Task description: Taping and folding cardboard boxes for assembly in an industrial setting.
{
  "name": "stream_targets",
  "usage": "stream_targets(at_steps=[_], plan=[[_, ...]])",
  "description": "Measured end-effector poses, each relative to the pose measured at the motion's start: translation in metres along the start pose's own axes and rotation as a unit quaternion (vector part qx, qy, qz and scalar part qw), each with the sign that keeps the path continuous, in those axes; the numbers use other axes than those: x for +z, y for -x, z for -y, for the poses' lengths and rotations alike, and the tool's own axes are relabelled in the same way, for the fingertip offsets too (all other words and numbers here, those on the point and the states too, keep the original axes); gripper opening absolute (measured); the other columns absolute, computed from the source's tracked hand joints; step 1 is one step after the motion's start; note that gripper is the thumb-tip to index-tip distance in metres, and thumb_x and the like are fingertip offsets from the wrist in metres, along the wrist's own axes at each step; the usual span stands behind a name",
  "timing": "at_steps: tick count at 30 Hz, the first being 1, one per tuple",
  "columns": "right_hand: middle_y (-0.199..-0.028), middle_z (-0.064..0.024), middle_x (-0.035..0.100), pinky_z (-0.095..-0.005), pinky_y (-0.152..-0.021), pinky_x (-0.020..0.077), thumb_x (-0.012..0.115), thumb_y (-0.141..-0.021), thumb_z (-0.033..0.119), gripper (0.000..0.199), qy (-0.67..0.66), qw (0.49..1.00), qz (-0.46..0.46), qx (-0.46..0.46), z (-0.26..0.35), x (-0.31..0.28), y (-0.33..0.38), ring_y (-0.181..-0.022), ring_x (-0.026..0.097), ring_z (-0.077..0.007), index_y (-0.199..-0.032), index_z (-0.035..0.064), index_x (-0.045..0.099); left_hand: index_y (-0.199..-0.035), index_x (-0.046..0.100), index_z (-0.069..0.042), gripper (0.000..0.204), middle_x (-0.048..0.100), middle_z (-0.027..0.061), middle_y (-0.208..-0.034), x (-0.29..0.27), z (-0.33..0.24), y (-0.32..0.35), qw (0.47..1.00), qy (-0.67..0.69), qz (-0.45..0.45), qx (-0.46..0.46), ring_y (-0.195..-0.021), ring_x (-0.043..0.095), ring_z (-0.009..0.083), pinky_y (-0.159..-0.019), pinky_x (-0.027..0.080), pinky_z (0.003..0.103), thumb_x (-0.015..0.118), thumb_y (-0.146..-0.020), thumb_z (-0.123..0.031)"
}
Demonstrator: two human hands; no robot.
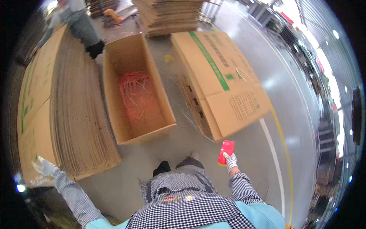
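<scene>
The glossy grey floor (299, 114) is being crossed by a yellow line (281, 133) and a broad white line (272, 153), while light is being reflected. Rightward, the ribbed ceiling (322, 15) is being dotted by bright lamps (336, 34).

Person wears b/w chkd apron (179, 214), lt-blue top (263, 214), wht gloves (231, 162).

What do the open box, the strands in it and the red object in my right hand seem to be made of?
The open box: likely cardboard, matte, with dull brown folded walls. The strands: perhaps plastic, thin and tangled; blur leaves this open. The red object: probably smooth plastic, from its bright, slightly shiny face.
</scene>
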State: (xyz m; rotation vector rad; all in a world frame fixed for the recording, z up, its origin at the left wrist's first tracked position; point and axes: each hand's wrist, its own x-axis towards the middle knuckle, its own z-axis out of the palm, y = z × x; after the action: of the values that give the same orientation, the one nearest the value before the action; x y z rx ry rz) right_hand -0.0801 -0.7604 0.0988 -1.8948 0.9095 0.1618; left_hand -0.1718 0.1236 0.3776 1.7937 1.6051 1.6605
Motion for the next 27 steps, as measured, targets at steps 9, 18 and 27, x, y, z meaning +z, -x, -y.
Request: stream_targets(at_steps=[9,18,27], plan=[[-0.1,-0.0087,0.068,-0.0362,-0.081,0.0501,0.077,-0.083,0.023,0.04,-0.256,0.951,-0.055,0.166,-0.062,-0.066,-0.028,-0.084,0.063,-0.02,-0.112,-0.0013,0.063,-0.107,0.066,-0.002,0.025,0.068,0.0087,-0.097,0.017,-0.177,0.603,0.483,0.287,0.812,-0.16,-0.088,0.064,0.0185,-0.081,0.051,0.032,0.06,-0.087,-0.016],[-0.102,-0.0079,0.067,-0.0346,-0.083,0.0508,0.076,-0.084,0.02,0.04,-0.22,0.95,-0.115,0.188,-0.14,-0.182,-0.077,-0.088,0.062,-0.0197,-0.114,-0.0004,0.061,-0.099,0.058,-0.011,0.022,0.055,0.0069,-0.074,-0.06,-0.136,1.015,0.344,-0.036,0.808,-0.476,-0.064,0.055,0.0236,-0.052,0.043,0.042,0.064,-0.087,-0.029],[-0.105,-0.0076,0.067,-0.0363,-0.087,0.0521,0.075,-0.084,0.013,0.041,-0.295,0.889,-0.202,0.285,-0.192,-0.275,-0.105,-0.091,0.064,-0.0201,-0.119,0.0,0.058,-0.135,0.044,-0.006,0.048,0.048,0.0119,-0.142,-0.088,-0.169,1.137,0.226,-0.254,0.931,0.131,-0.127,0.045,0.021,-0.108,0.034,0.029,0.056,-0.095,-0.03]])
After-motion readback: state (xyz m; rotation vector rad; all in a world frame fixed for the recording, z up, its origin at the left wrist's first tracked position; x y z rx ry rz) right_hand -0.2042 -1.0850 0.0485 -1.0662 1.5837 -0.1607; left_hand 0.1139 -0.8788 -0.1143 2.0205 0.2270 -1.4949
